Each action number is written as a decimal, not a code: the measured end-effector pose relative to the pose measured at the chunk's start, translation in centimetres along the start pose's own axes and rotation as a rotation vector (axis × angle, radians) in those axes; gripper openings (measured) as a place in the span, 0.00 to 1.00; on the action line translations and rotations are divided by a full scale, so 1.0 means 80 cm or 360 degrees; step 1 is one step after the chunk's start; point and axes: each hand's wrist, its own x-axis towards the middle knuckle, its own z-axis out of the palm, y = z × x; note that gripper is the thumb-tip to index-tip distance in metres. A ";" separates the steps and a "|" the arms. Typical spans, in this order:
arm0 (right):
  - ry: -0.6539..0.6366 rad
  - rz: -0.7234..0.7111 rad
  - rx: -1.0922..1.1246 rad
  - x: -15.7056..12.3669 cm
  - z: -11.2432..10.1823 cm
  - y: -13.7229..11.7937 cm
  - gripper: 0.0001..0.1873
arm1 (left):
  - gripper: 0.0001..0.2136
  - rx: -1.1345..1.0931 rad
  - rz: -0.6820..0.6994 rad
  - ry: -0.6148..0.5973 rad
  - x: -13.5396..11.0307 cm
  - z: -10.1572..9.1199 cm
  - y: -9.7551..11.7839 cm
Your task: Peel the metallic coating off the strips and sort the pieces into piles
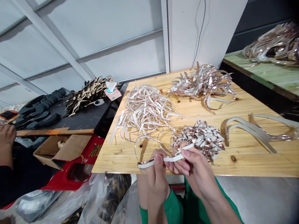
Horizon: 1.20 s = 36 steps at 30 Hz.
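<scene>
A narrow strip (169,159), white on one side and shiny rose-gold on the other, is stretched between my two hands near the table's front edge. My left hand (157,169) pinches it with the thumb on top, and its left end curls beyond my fingers. My right hand (195,163) grips the other end between thumb and fingers. Right behind my hands lies a heap of short cut pieces (198,137) in the same white and rose-gold. Farther back on the left is a tangled pile of thin strips (147,105).
The wooden table (121,155) also bears a bundle of wider strips (203,81) at the back and several loose strips (254,129) at right. On the left, a dark table (86,123) holds black soles (44,109) and a tissue box (112,93). A person's hand (7,135) shows at far left.
</scene>
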 end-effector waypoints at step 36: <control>0.0080 0.0015 -0.0176 -0.010 -0.005 0.013 0.16 | 0.23 0.0164 0.0570 0.0430 0.022 -0.018 0.024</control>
